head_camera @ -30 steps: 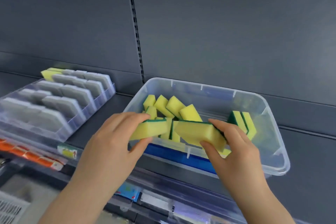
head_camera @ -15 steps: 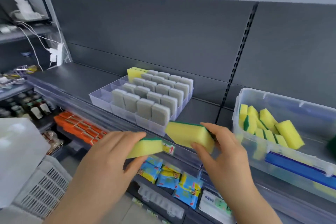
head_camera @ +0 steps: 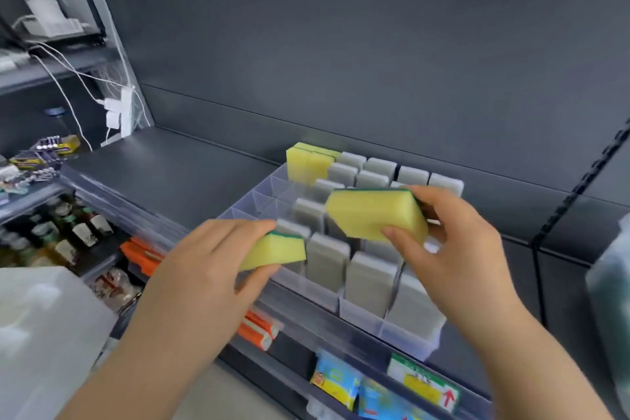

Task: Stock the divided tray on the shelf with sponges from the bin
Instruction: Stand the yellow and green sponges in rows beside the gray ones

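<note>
Writing: none readable; a red arrow is seen on a shelf tag (head_camera: pixel 424 384) | left hand (head_camera: pixel 201 269): pinched on a yellow-green sponge (head_camera: pixel 276 249), held at the divided tray's (head_camera: pixel 358 312) front-left edge | right hand (head_camera: pixel 456 252): clamped on a second sponge (head_camera: pixel 371 215), raised over grey-filled compartments | stocked sponges (head_camera: pixel 306 164): back-left compartment.

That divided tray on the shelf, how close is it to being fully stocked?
Done: yellow sponges stand in the divided tray's back left corner, grey pieces fill most slots. In hand: the left hand and the right hand each hold a sponge above it. Left: several left-side compartments look empty.
</note>
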The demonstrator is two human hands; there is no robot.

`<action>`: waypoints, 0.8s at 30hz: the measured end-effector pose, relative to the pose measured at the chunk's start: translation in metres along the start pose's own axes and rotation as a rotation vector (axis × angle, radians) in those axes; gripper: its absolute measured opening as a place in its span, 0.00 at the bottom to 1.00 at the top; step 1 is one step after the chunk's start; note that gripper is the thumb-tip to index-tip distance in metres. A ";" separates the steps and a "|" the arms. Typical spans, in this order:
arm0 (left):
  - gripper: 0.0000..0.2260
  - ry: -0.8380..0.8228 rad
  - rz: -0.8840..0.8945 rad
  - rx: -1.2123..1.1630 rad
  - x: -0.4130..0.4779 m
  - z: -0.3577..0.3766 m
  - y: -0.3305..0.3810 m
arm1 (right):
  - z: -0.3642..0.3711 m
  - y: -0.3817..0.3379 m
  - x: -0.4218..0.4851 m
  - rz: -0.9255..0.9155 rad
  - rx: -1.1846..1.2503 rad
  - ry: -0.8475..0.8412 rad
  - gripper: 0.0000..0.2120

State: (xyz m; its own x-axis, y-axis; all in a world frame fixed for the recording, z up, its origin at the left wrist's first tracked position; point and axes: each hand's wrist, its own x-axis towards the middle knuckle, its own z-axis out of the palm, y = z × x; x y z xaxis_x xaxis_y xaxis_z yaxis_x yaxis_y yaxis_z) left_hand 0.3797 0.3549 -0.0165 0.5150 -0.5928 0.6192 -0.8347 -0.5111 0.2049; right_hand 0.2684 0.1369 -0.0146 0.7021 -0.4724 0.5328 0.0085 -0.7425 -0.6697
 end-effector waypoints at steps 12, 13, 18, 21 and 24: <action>0.18 -0.005 -0.142 -0.152 0.084 0.045 -0.167 | 0.115 -0.020 0.131 0.106 -0.060 0.007 0.18; 0.18 -0.011 -0.122 -0.168 0.090 0.050 -0.182 | 0.125 -0.022 0.133 0.127 -0.083 0.022 0.18; 0.19 -0.131 -0.021 -0.246 0.121 0.069 -0.255 | 0.172 -0.043 0.138 0.255 -0.219 0.148 0.19; 0.20 -0.209 0.027 -0.317 0.138 0.078 -0.284 | 0.195 -0.057 0.140 0.356 -0.278 0.176 0.20; 0.20 -0.231 0.082 -0.377 0.153 0.086 -0.296 | 0.206 -0.067 0.146 0.394 -0.350 0.199 0.18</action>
State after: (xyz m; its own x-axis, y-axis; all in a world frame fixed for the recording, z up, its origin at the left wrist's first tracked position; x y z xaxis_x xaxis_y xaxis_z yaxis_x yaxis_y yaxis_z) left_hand 0.7221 0.3624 -0.0477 0.4383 -0.7671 0.4684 -0.8654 -0.2195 0.4504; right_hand 0.5164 0.2158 0.0016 0.4565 -0.8014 0.3865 -0.4877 -0.5887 -0.6446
